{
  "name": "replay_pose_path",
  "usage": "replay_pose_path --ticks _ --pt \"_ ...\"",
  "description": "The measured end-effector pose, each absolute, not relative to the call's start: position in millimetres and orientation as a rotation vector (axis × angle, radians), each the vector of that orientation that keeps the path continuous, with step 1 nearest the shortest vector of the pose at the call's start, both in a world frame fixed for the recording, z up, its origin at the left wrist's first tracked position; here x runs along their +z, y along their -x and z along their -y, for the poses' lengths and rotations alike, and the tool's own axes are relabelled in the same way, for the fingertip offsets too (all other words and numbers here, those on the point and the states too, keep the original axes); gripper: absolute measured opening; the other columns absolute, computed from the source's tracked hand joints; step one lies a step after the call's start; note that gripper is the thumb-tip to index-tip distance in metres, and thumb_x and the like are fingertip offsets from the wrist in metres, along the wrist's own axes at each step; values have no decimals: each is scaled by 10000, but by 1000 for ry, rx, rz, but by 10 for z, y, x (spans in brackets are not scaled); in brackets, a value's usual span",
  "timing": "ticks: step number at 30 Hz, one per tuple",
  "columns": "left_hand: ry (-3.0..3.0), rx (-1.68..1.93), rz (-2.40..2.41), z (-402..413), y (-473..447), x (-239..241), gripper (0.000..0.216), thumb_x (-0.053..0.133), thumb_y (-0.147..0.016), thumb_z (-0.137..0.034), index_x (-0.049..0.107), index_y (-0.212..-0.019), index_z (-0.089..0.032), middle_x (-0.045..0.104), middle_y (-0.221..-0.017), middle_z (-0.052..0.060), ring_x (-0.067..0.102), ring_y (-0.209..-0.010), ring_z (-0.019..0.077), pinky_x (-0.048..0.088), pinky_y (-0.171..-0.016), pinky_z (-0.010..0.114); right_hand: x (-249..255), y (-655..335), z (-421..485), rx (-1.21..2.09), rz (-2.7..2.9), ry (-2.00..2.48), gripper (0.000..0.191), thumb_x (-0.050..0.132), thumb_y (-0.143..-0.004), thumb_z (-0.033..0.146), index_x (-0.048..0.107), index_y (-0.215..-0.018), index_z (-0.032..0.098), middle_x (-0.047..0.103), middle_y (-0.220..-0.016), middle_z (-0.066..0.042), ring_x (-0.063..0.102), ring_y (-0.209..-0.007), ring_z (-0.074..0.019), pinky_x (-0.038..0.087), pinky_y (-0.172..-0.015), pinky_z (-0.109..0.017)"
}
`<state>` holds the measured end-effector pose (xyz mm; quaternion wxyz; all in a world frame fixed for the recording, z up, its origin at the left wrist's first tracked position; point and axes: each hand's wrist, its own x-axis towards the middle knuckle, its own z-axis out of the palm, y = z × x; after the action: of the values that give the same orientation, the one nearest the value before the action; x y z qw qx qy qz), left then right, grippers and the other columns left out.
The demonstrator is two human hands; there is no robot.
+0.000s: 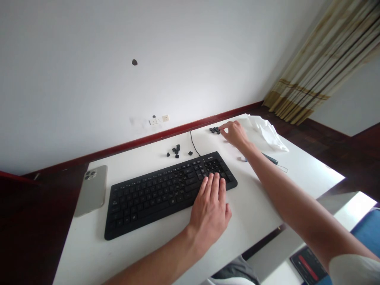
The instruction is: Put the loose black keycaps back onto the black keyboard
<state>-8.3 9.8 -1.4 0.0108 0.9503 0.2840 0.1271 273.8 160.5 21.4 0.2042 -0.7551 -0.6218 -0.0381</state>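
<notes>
A black keyboard [154, 198] lies at a slant on the white table, with some keycaps gone at its right part. Flat over its right end rests my left hand [210, 209], fingers stretched out on the number keys. My right hand [234, 133] reaches to the far side of the table. Its thumb and forefinger pinch a black keycap at the edge of a small pile of keycaps [213, 130]; the fingertips partly hide it. Several more loose keycaps [177, 149] lie behind the keyboard.
A phone [93, 190] lies face down left of the keyboard. The keyboard's cable [194, 144] runs to the back edge. A white plastic bag [264, 132] and a dark tool [269, 159] with wire loops lie by my right arm. Behind the table stands a wall [89, 79].
</notes>
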Motion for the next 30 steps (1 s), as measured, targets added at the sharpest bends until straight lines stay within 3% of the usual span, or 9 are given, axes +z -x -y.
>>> replay_pose_path --ticks 4,12,18,23,30 --pt "-2964 391 -890 -89 87 -21 665 450 -1058 -408 375 -1601 -31 319 -1679 217 325 -1570 301 278 -1303 446 194 -2706 -1605 -77 1763 2179 364 566 -926 222 793 -1207 175 782 -1180 -115 623 -1162 -332 491 -1007 -425" --pt "-2980 377 -886 -92 91 -3 673 453 -1057 -420 366 -1607 -42 304 -1689 211 310 -1577 301 267 -1304 459 176 -2708 -1641 10 1762 2201 328 569 -903 162 816 -1117 171 799 -1134 -118 679 -1141 -303 484 -1026 -389" --pt "-2974 403 -880 -97 97 -2 658 437 -1061 -415 381 -1601 -42 326 -1681 208 324 -1570 306 273 -1301 471 329 -2662 -1555 134 1855 2131 253 592 -899 229 825 -999 229 815 -1042 -103 703 -960 -285 490 -932 -390" --pt "-3025 429 -916 -51 92 -12 663 428 -1066 -417 368 -1609 -42 303 -1693 202 301 -1578 314 299 -1287 497 374 -2607 -1527 132 1871 2049 284 549 -943 296 810 -1048 265 807 -1106 -88 705 -1005 -304 489 -917 -411" --pt "-3107 409 -818 -18 84 3 575 416 -1081 -364 456 -1574 -71 443 -1632 173 428 -1505 312 342 -1268 493 225 -2643 -1601 177 1891 2080 234 614 -928 236 820 -1031 192 807 -999 -93 725 -937 -252 509 -892 -348"
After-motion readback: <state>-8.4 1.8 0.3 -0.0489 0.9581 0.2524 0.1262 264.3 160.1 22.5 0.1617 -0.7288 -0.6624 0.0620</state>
